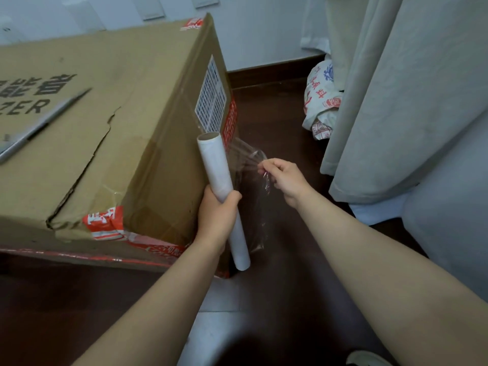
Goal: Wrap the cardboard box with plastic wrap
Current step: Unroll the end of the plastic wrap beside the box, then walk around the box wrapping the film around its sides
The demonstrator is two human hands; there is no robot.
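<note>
The left hand [215, 217] grips a white roll of plastic wrap [215, 159], held nearly upright beside the near right corner of a torn, red-taped cardboard box [132, 101] standing on the dark floor [277, 114]. Just right, the right hand [284, 178] pinches the roll's loose clear film [253, 154]. Farther right hangs a pale curtain [396, 101].

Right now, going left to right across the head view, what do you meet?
Cardboard box → plastic wrap roll, gripped by the left hand → loose film → right hand pinching that film → curtain.
</note>
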